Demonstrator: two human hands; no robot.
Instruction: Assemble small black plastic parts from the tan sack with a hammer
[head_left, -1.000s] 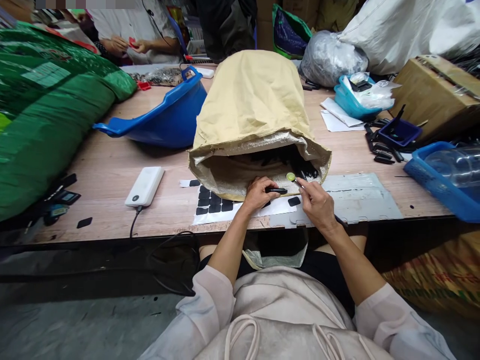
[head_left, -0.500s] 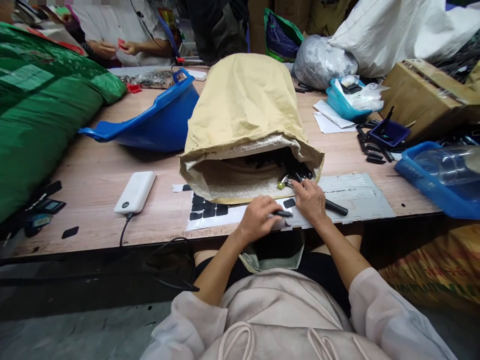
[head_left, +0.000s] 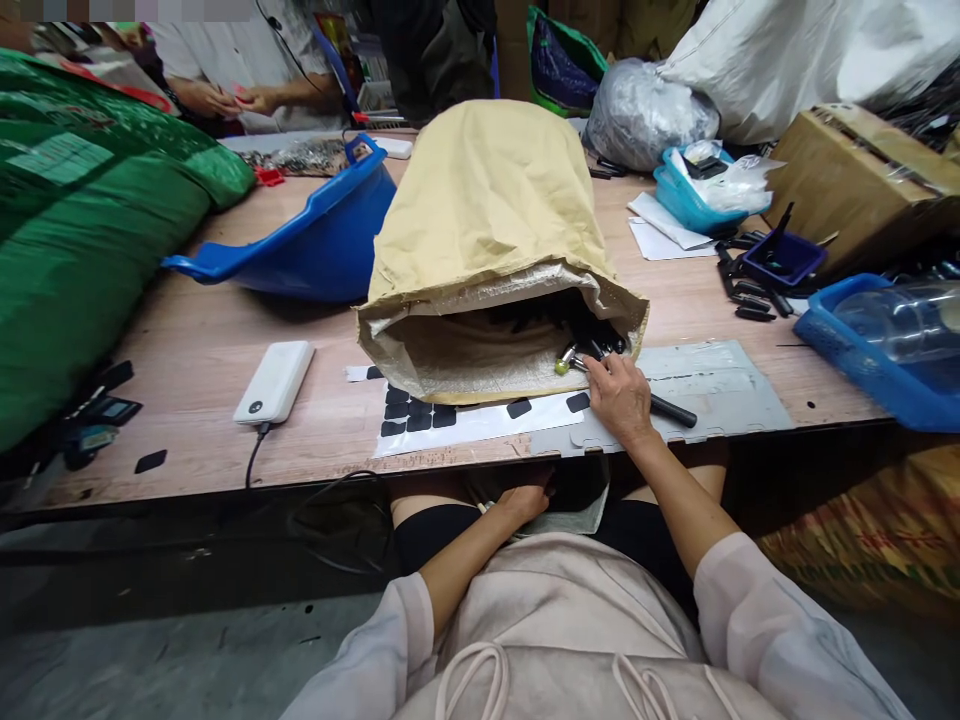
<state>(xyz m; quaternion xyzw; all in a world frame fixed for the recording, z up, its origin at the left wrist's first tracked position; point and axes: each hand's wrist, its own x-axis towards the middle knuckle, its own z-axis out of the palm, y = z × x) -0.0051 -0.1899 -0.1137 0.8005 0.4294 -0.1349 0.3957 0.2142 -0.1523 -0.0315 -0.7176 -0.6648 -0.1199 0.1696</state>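
Observation:
My right hand (head_left: 621,395) is closed around a small hammer lying over the table's front edge area. The hammer's black handle (head_left: 673,412) sticks out to the right, and its silver head with a yellow-green end (head_left: 564,362) points into the sack mouth. Below the table edge, my left hand (head_left: 527,502) reaches into a grey open bag (head_left: 592,515) on my lap; its fingers are mostly hidden. A big yellow sack (head_left: 495,190) lies with its mouth facing me, black pieces (head_left: 581,325) inside. Black rounded squares (head_left: 420,415) sit on a white sheet (head_left: 480,425) before it.
A white power bank (head_left: 274,382) with a cable lies left. Behind it stands a tilted blue basin (head_left: 300,250), beside a green sack (head_left: 97,250). On the right are a cardboard box (head_left: 847,190), a blue tray (head_left: 832,345) and loose black parts. Another person's hands (head_left: 232,98) show across the table.
My left hand has moved from above the white sheet, where it held a black piece, down into the bag on my lap. My right hand stays on the hammer.

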